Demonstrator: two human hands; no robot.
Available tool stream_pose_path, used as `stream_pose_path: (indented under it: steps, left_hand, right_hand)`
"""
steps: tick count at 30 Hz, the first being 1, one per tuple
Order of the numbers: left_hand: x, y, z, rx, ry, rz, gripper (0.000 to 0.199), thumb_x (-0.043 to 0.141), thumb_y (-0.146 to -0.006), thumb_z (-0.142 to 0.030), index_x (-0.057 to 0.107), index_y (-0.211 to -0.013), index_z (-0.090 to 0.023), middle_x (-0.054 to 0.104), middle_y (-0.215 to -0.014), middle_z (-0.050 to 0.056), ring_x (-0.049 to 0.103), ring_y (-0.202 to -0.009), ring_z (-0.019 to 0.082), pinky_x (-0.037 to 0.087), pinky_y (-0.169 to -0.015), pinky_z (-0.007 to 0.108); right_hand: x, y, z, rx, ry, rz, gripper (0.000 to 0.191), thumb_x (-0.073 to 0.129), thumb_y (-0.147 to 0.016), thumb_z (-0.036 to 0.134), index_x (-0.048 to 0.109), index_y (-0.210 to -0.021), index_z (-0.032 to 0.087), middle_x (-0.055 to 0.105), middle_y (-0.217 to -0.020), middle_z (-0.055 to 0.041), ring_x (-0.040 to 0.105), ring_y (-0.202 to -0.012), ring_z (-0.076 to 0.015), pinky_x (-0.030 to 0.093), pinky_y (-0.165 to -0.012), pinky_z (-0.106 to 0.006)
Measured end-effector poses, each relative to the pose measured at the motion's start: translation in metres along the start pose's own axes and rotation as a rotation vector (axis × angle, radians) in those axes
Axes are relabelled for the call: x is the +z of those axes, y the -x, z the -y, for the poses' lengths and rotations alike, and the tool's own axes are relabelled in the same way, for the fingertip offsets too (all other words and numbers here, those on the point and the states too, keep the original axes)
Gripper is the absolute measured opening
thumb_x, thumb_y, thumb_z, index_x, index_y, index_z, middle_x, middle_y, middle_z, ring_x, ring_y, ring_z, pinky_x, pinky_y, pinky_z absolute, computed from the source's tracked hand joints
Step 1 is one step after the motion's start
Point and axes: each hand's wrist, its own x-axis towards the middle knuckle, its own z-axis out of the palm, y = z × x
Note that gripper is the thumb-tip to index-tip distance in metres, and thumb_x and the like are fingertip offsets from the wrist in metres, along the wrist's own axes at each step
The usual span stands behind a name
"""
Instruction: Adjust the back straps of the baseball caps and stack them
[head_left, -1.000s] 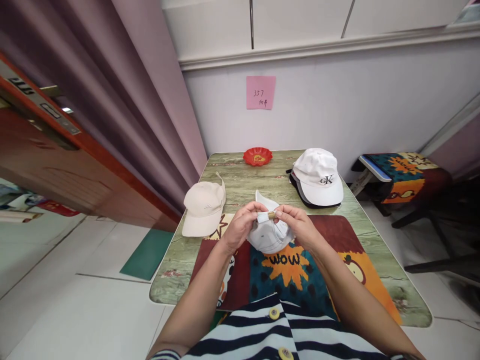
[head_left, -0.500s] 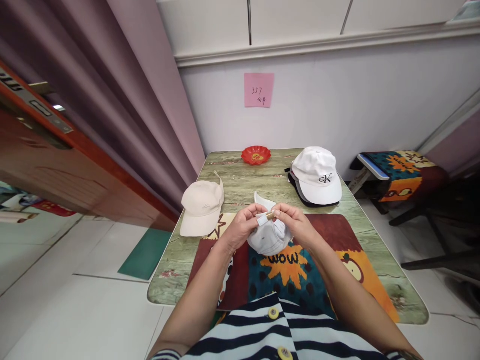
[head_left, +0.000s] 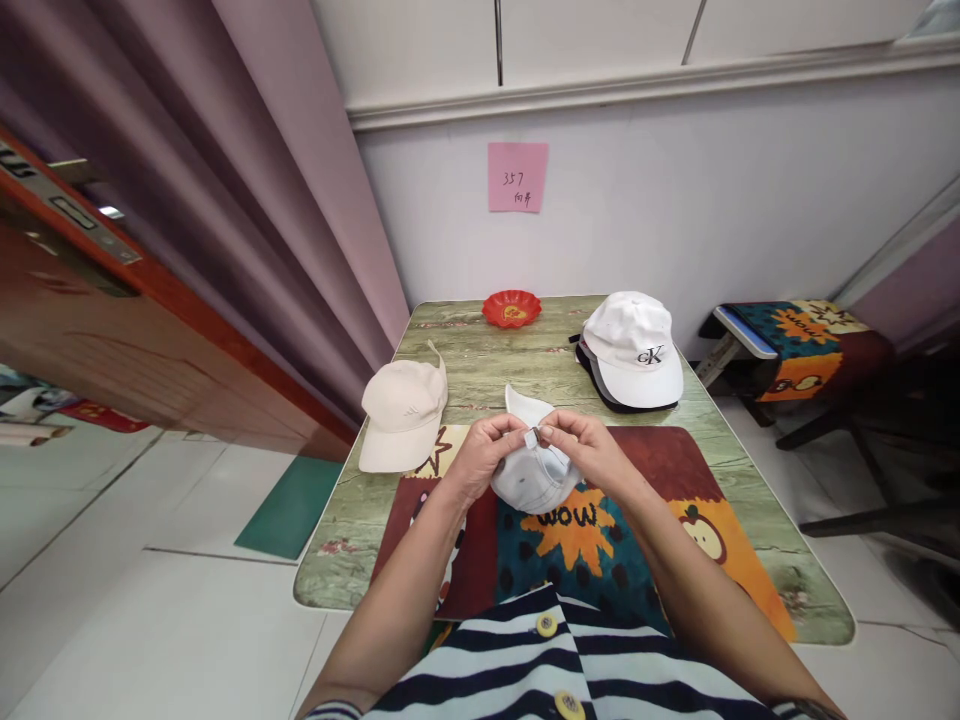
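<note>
A pale grey-white baseball cap [head_left: 531, 480] rests on the patterned mat, its back towards me and its brim pointing to the wall. My left hand [head_left: 486, 452] is closed, pinching the cap's back strap from the left. From the right, my right hand [head_left: 583, 448] pinches the strap at its small metal buckle [head_left: 534, 436]. The fingertips of both hands almost meet there and partly hide the strap. To the left lies a cream cap [head_left: 403, 412] with its strap end sticking up. A stack of caps stands at the back right, topped by a white cap [head_left: 634, 345] with black lettering.
A red scalloped dish [head_left: 511, 309] sits at the table's far edge. The colourful mat [head_left: 480, 560] covers the near part of the wood-patterned table [head_left: 341, 530]. A pink note [head_left: 518, 178] is on the wall. A covered stool [head_left: 795, 345] stands right; a door [head_left: 187, 330] stands left.
My fingers have drawn closer together at the strap, and the gold-coloured buckle has turned, showing less of its face. The other caps and the dish have stayed in place.
</note>
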Motion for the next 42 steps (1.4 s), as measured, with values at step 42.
stream_pose_path:
  steps: [42]
  left_hand:
    - [0.018,0.007,-0.013,0.446,-0.566,-0.119,0.019,0.078,-0.082,-0.039,0.078,-0.075,-0.021,0.069,-0.081,0.004,0.062,-0.080,0.019,0.045,-0.076,0.029]
  right_hand:
    - [0.004,0.002,-0.002,0.015,0.024,0.042,0.035,0.058,-0.092,0.049,0.058,-0.071,0.021,0.057,-0.071,0.0007,0.049,-0.068,-0.0153,0.038,-0.066,-0.027]
